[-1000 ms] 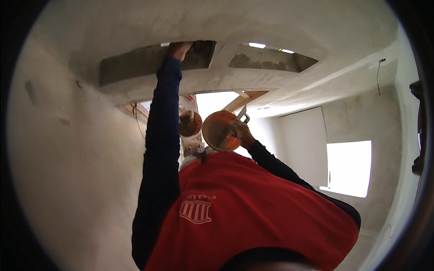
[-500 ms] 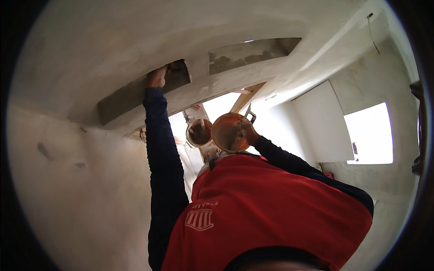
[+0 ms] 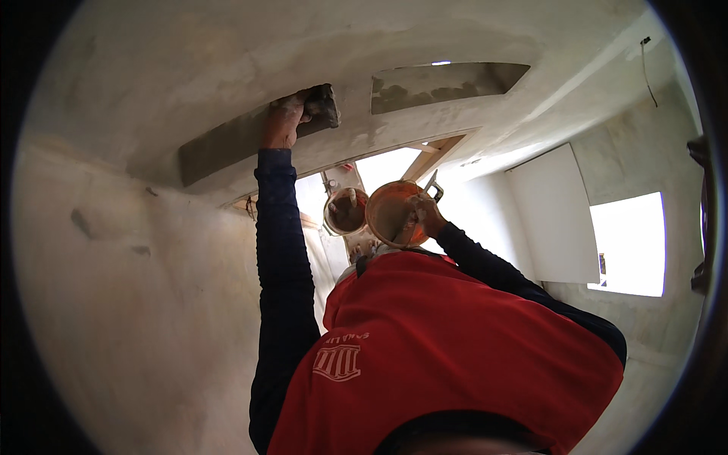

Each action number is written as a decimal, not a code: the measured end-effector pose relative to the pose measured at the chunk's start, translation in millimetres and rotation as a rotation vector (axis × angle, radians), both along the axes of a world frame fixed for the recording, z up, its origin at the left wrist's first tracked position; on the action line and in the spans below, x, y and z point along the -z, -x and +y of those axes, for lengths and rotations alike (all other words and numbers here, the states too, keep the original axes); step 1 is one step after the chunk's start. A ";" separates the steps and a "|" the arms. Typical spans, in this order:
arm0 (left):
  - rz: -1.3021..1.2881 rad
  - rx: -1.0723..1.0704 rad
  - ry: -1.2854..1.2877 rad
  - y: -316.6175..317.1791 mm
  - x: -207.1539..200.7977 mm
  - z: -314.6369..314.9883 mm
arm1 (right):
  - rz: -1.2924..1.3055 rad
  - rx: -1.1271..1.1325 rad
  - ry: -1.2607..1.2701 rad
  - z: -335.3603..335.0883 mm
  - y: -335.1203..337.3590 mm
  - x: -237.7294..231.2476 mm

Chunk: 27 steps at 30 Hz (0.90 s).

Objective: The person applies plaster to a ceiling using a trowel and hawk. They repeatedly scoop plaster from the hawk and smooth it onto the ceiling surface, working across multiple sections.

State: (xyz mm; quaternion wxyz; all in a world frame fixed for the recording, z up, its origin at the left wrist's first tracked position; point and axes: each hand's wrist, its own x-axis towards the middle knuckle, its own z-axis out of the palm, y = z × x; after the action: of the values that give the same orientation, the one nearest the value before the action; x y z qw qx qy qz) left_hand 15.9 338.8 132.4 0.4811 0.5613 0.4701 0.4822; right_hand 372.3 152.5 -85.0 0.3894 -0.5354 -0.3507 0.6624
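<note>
Mid-frame, a grey-smeared orange bucket (image 3: 389, 214) is resting in the right hand (image 3: 430, 218), fingers clamping its rim; upper left, the left hand (image 3: 284, 123) is sitting at a recess (image 3: 220, 149), its finger opening unclear.

More of the left hand (image 3: 285, 123) now shows: a second ago its fingers were hidden at the upper edge of the long grey wall recess (image 3: 220, 148). The dark blue left sleeve (image 3: 284, 235) no longer overlaps the round, brownish bucket (image 3: 345, 212) below. The recess now slants in view.
</note>
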 end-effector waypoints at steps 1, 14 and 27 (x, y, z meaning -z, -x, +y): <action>0.082 0.018 0.009 -0.2 -3.2 -2.1 | -0.030 0.003 -0.007 0.7 0.4 0.7; -0.016 -0.045 0.076 -10.2 -20.7 -32.1 | 0.091 0.069 0.079 2.2 -5.9 -2.1; 0.028 -0.029 0.053 -16.6 -32.5 -59.1 | 0.059 0.128 0.080 3.6 -17.1 9.6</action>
State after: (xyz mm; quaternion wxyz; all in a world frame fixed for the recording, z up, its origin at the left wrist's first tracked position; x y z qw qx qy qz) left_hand 32.5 279.7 164.9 0.4822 0.5482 0.4973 0.4687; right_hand 389.4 156.1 -94.6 0.4193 -0.5521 -0.2776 0.6651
